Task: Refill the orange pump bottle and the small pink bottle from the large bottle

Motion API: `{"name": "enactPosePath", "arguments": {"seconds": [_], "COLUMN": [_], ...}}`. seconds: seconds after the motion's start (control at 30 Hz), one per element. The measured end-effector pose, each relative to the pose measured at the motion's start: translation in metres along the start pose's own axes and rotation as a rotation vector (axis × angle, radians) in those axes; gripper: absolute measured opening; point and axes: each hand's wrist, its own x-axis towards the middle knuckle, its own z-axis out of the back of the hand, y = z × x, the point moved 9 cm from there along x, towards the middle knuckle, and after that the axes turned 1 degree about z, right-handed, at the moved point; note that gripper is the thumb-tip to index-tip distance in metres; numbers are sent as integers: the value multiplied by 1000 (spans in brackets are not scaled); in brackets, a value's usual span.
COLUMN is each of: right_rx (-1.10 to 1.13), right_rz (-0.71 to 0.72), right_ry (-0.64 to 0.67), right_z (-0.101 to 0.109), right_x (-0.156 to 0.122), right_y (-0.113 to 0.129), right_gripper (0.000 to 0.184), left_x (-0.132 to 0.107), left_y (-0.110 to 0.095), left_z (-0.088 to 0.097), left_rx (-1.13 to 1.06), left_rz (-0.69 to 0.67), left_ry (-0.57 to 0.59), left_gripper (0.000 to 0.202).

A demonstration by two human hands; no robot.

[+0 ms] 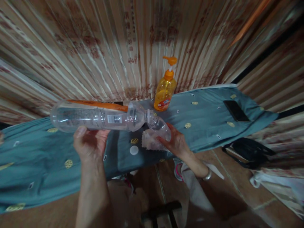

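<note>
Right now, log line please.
left hand: holds large clear bottle sideways; right hand: holds small clear container at its mouth; orange pump bottle: upright

We have a large clear bottle with orange labelling held sideways, mouth rightward, at the neck of a smaller clear container sloping down rightward.

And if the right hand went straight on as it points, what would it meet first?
Beyond the small clear container it holds, the right hand would probably meet the large bottle's neck; depth is unclear.
</note>
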Motion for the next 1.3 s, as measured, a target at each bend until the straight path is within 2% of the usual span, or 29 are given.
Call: {"name": "enactPosePath", "arguments": {"seconds": [0.2, 0.33, 0.47, 0.53, 0.9, 0.97, 1.17, 1.3], "right_rx": [-11, -14, -36, -39, -24, -26, -25, -15], "right_rz": [26, 30, 14, 24, 16, 24, 26, 7], "right_ry": [-25, -8, 0, -6, -10, -14, -7, -1], "right_z": [2, 1, -1, -1, 3, 4, 4, 4], "right_x": [-1, -1, -1, -1, -1, -1, -1, -1], "right_y": [2, 3, -1, -1, 1, 1, 1, 1], "right_gripper": [62, 62, 64, 65, 67, 68, 67, 65], "left_x": [-1, -1, -1, -1, -2, -2, -1, -1], "left_y": [-1, 1, -2, 1, 4, 0, 3, 2], "left_z": [2, -1, -1, -4, -8, -4, -9, -7], "left_rx": [-4, 19, 3, 29, 6, -5, 42, -3], "left_rz": [-24, 3, -30, 15, 23, -20, 40, -3], "left_ry": [-51, -12, 10, 44, 26, -27, 22, -2], "left_gripper": [31, 32, 30, 31, 31, 31, 34, 32]}}
